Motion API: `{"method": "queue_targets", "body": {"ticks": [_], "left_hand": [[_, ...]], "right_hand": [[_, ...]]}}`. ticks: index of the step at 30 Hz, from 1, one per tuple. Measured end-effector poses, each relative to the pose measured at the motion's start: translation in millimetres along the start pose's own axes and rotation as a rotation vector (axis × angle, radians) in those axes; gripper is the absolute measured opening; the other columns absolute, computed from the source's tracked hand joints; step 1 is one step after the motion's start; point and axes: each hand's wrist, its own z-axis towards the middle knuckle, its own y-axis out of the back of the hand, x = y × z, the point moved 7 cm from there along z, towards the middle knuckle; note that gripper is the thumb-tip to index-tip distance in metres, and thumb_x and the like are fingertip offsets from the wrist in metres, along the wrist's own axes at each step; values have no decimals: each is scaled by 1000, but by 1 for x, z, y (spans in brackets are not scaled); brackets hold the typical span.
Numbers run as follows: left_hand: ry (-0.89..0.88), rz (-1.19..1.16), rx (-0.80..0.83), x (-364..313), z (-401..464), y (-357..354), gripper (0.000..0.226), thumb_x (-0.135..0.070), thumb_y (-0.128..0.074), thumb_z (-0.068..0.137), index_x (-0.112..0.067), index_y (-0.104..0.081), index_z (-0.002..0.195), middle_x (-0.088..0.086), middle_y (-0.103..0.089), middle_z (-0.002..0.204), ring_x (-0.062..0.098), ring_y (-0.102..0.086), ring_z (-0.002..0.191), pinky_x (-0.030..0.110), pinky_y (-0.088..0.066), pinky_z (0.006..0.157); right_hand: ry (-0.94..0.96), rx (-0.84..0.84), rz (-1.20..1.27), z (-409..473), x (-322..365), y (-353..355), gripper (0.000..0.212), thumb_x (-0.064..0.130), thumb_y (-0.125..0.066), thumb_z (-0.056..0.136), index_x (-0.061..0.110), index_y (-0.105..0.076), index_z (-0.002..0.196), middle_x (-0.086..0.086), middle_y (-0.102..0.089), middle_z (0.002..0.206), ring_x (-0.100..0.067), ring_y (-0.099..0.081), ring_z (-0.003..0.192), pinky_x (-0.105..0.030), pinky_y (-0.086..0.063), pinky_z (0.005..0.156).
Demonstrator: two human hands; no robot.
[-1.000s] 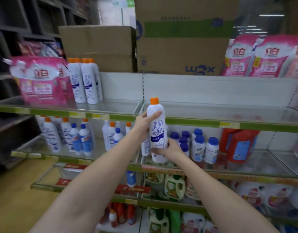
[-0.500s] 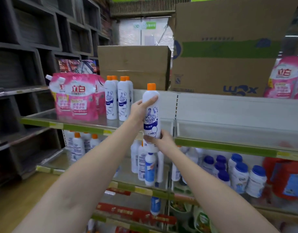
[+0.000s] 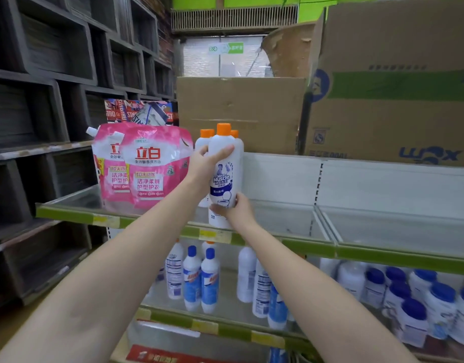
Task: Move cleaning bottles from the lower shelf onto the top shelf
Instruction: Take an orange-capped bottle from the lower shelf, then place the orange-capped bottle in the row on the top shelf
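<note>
- White bottle (image 3: 225, 174), orange cap, "Mr Muscle" label: upright over the front of the top shelf (image 3: 369, 251), just in front of the other orange-capped bottles (image 3: 203, 142).
- Left hand (image 3: 208, 163): curled round the bottle's upper body, thumb across its front.
- Right hand (image 3: 237, 212): wrapped round the bottle's lower part, below the left.
- Pink refill pouches (image 3: 144, 166): same shelf, left of the bottles.
- Blue-capped bottles (image 3: 200, 279): lower shelf (image 3: 225, 328).

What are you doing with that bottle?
A person is holding a white bottle with an orange cap in both hands. The left hand grips it near the top and the right hand holds its lower end. The bottle is up at the top shelf, right in front of other orange-capped bottles and beside pink refill bags. More bottles wait on the shelf below.
</note>
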Motion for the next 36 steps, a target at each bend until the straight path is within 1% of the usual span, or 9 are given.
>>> {"method": "queue_targets", "body": {"ticks": [5,7,11,17,20,23,27,32,36], "left_hand": [[5,9,-29,13,35,34,63,-34,-88,72,-13,-58,124,13,-73,109,29,-75,89,50,-62,76],[-6,59,-8,21,45,42,68,-36,-88,72,-13,-56,127,13,-72,110,28,-75,89,50,-61,78],[-50,165,6,38,64,58,34,-36,-78,84,-24,-61,110,8,-75,101,21,-76,84,43,-63,73],[-117,464,-5,45,98,77,37,-48,-71,87,-22,-61,112,-2,-71,97,13,-71,87,32,-59,72],[-179,607,-11,45,107,80,30,-47,-66,91,-20,-58,100,-3,-66,87,15,-66,83,28,-49,64],[-212,674,-4,45,114,78,37,-49,-64,92,-14,-59,103,10,-68,94,24,-65,86,33,-49,68],[-209,676,13,47,119,77,33,-48,-63,93,-19,-57,107,4,-67,95,17,-64,84,24,-47,63],[-192,686,27,48,121,79,39,-50,-63,91,-17,-56,112,4,-68,98,18,-66,89,29,-53,68],[-187,673,31,48,115,80,43,-50,-64,90,-15,-57,114,8,-69,102,23,-67,94,41,-57,79]], "right_hand": [[-7,-67,-60,31,-5,-34,51,36,-88,71,15,-60,109,4,-70,108,-21,-64,99,-39,-54,88],[-24,-68,-121,40,-9,-44,50,38,-86,73,14,-59,107,7,-66,104,-19,-61,95,-33,-50,83],[-42,-63,-172,56,-19,-62,46,37,-85,77,15,-56,105,4,-63,104,-17,-56,93,-28,-40,75],[-57,-81,-205,85,-26,-82,56,41,-84,77,11,-54,114,-7,-68,116,-27,-63,107,-40,-52,88],[-67,-89,-226,93,-28,-86,60,41,-82,79,7,-52,119,-13,-63,122,-31,-59,113,-43,-50,93],[-71,-93,-252,101,-29,-87,70,42,-82,80,6,-49,130,-16,-52,134,-32,-48,127,-43,-44,102],[-72,-90,-273,107,-30,-89,74,45,-82,78,7,-48,131,-16,-53,135,-34,-49,126,-44,-45,102],[-91,-104,-290,106,-30,-89,74,44,-82,79,7,-47,132,-16,-53,135,-34,-51,126,-46,-46,102],[-99,-103,-344,100,-27,-87,72,44,-79,81,7,-46,134,-15,-50,135,-35,-51,125,-44,-46,100]]}}
